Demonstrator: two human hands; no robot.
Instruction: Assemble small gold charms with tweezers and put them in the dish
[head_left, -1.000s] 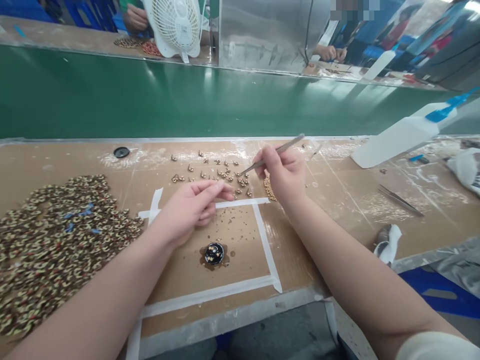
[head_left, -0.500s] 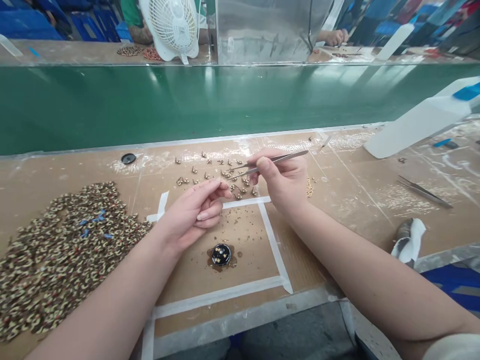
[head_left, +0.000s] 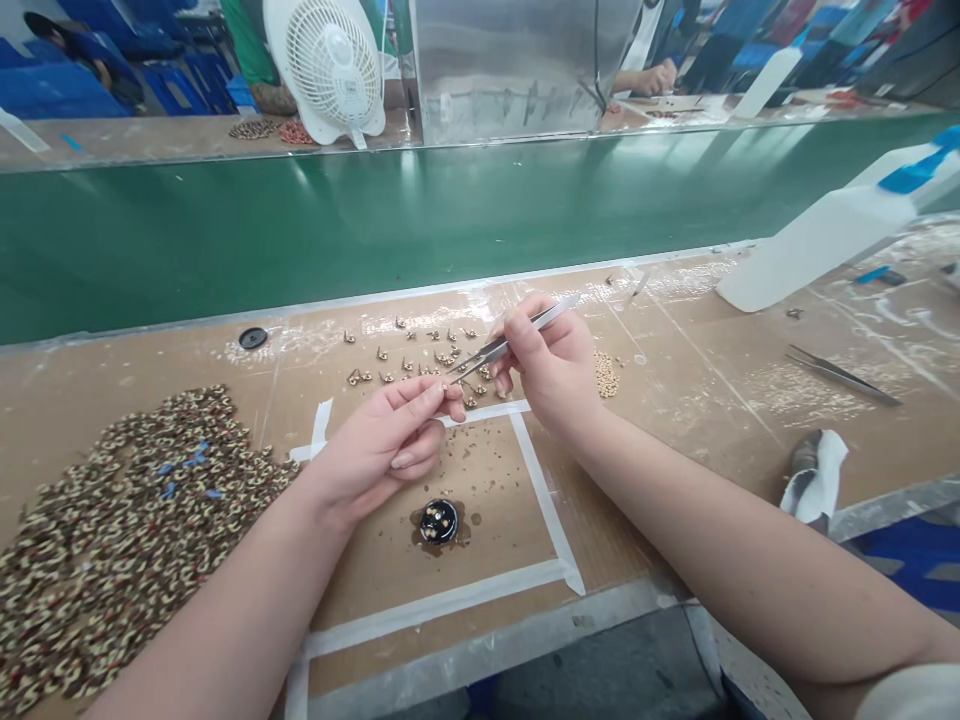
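Note:
Metal tweezers (head_left: 499,347) are gripped in my right hand (head_left: 555,370), with their tips at the fingertips of my left hand (head_left: 405,430). My left thumb and index finger pinch something too small to make out. Behind both hands, several small metal pieces (head_left: 409,335) lie scattered on the cardboard-covered table. Nearer to me, a small black dish (head_left: 439,522) of dark liquid holds a few pale bits. Beside my right hand sits a little heap of tiny yellowish parts (head_left: 606,374). A large pile of brown and cream pieces (head_left: 142,540) spreads out left of my left arm.
A second pair of tweezers (head_left: 844,375) and a wrapped roll (head_left: 815,475) lie to the right. A white plastic bottle (head_left: 817,250) leans at the right. Across the green belt (head_left: 337,220) stand a fan (head_left: 326,65) and a metal box (head_left: 510,70); another person's hand (head_left: 656,78) shows there.
The tweezers in my right hand have tilted more steeply, and their tips have come down to my left fingertips. My left hand has barely moved. The whole view has shifted slightly.

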